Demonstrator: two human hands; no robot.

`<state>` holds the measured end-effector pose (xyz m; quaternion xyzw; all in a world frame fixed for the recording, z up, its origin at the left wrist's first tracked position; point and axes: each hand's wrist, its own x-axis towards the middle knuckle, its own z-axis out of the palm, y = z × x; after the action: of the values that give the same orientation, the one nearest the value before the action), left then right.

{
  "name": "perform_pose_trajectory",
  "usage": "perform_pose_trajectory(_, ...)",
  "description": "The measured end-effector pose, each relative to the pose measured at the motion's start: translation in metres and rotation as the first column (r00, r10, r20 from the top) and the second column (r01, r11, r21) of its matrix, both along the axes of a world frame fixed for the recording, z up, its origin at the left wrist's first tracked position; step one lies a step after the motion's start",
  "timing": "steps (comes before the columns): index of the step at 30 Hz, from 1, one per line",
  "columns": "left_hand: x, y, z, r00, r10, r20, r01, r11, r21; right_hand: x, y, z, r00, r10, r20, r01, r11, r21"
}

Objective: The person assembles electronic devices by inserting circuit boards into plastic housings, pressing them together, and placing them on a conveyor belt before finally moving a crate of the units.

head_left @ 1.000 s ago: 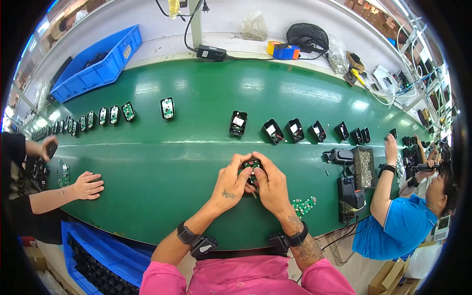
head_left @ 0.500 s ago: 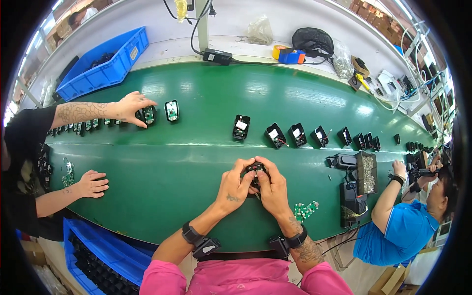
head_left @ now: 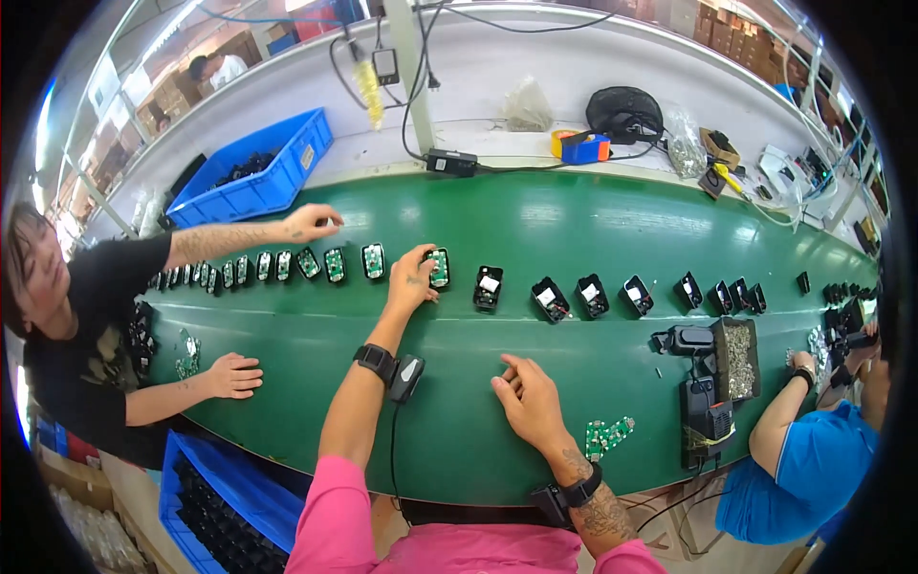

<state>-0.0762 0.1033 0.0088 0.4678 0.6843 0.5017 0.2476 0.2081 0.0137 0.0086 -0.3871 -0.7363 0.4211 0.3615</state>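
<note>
My left hand (head_left: 411, 287) is at the row of parts, its thumb and fingers around the left side of a small black housing (head_left: 439, 269) with a green circuit board inside. That housing rests on the green bench (head_left: 459, 383). Nothing is in my right hand (head_left: 529, 407), which hovers over the near bench with loosely bent fingers apart. Just right of it lies a small pile of loose green circuit boards (head_left: 608, 437). To the right of the held housing stands another black housing (head_left: 488, 289) with a white part inside.
More black housings (head_left: 549, 299) stretch along the row rightward; board-filled ones (head_left: 373, 260) run left. A co-worker's hand (head_left: 314, 222) is above that left end. Blue bins (head_left: 253, 172) stand at the back left and lower left. A metal-parts tray (head_left: 736, 359) sits beside black devices at right.
My hands have parted. The housing held between them has gone forward and left into the row with my left hand. The co-worker's hand has come off a housing. The view has shifted.
</note>
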Motion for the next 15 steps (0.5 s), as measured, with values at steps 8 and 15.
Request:
perform_pose_trajectory(8,0.017,-0.017,0.039,0.714,-0.144,-0.685,0.239,0.970,0.046,0.006,-0.003,-0.005,0.993,-0.037,0.112,-0.007,0.929,0.371)
perform_pose_trajectory(15,0.062,0.004,0.020,0.690,-0.367,-0.624,0.393,0.914,-0.103,0.120,-0.085,0.020,0.847,-0.363,0.388,0.218,0.904,0.368)
